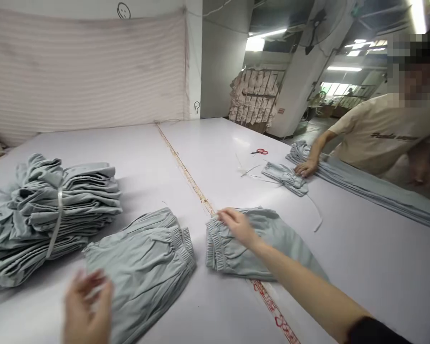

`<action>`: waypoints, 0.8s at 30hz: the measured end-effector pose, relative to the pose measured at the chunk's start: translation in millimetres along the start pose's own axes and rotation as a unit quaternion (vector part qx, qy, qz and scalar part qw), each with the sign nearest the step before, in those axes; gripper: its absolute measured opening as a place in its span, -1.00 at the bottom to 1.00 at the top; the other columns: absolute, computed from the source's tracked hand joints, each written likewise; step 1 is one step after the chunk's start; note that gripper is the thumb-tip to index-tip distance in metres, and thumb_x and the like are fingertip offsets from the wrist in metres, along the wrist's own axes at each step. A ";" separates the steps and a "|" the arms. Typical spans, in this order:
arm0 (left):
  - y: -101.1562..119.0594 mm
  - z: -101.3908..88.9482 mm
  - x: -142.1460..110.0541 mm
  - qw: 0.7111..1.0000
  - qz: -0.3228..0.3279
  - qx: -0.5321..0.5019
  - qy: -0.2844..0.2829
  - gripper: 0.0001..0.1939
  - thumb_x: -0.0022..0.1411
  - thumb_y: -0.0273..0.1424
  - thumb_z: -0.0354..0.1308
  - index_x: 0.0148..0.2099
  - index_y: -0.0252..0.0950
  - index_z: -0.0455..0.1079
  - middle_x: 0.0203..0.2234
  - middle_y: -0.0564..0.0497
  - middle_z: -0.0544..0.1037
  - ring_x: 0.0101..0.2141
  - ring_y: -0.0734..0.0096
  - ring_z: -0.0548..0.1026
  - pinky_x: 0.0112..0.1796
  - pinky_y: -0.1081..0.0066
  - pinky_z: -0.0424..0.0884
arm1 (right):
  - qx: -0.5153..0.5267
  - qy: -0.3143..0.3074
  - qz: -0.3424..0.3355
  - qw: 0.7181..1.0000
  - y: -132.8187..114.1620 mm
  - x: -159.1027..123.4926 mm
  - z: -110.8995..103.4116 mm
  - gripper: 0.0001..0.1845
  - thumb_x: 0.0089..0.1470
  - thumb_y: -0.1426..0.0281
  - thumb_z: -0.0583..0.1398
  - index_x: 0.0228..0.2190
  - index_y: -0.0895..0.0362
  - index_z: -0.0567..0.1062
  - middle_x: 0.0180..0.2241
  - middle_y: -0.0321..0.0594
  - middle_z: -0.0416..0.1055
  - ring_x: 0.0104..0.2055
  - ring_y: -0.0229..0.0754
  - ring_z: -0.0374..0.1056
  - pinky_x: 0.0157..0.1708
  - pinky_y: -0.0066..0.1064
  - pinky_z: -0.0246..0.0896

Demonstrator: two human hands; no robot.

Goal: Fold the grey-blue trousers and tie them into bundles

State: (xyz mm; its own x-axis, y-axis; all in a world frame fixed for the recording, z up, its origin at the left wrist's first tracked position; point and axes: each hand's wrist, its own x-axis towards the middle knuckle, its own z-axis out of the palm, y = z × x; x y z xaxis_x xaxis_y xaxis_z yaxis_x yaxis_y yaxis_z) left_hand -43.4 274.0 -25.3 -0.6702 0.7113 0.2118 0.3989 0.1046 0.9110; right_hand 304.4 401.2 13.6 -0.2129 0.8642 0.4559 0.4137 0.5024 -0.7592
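Two stacks of grey-green elastic-waist pants lie before me, their gathered waistbands facing each other. Over the right pants [272, 239] reaches my right hand [238, 227], its fingers pinched together at the top corner of the waistband. My left hand [88, 306], smeared a little by motion, hovers at the near left edge of the left pants [139, 258]. Its fingers are loosely curled with the thumb apart, and nothing shows between them. Further left sits a thick bundle of folded grey-green garments [82, 205], bound with a pale strip [57, 220].
Across the white table [215, 167] runs a worn tape line [186, 174]. Red-handled scissors [261, 151] lie near loose white ties. At right a co-worker's hand [307, 167] rests by a small tied bundle [284, 177] and a long fabric stack [380, 188].
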 end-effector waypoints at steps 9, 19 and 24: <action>42.1 185.8 -101.5 0.937 -0.141 -0.069 -0.310 -0.28 0.03 -0.15 0.18 0.18 -0.38 0.12 0.19 -0.36 0.27 0.18 0.11 0.27 0.14 0.22 0.23 | -0.212 0.042 0.172 0.961 67.4 -108.0 -54.4 -0.64 0.05 0.39 0.06 -0.10 0.08 0.46 -0.01 -0.04 0.38 0.08 0.01 0.29 0.07 -0.13 0.20; 52.4 208.9 -95.3 0.946 -0.130 0.087 -0.284 -0.41 -0.13 0.01 0.23 -0.15 -0.27 0.26 -0.14 -0.24 0.48 -0.01 -0.16 0.40 -0.01 -0.01 0.30 | -0.239 0.058 0.510 0.825 111.8 -182.0 -148.0 -0.26 0.01 0.17 0.15 0.14 0.33 0.22 0.03 0.25 0.31 0.13 0.17 0.24 0.02 -0.09 0.18; 63.9 201.4 -91.3 0.946 -0.166 0.038 -0.276 -0.54 -0.12 -0.09 0.27 -0.25 -0.24 0.27 -0.31 -0.07 0.49 -0.16 0.03 0.48 -0.13 0.09 0.42 | -0.155 0.074 0.527 0.832 125.1 -170.3 -168.7 -0.54 -0.08 0.19 0.21 -0.17 0.22 0.47 -0.09 0.12 0.43 0.01 0.11 0.34 -0.07 -0.16 0.24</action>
State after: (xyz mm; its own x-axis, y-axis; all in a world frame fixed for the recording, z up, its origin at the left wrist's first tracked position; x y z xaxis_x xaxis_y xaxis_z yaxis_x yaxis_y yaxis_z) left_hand 169.3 355.7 -57.7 -0.3452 0.8827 -0.3187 0.2811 0.4213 0.8623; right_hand 541.7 312.4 -80.7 0.5144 0.7965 -0.3177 0.5152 -0.5833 -0.6280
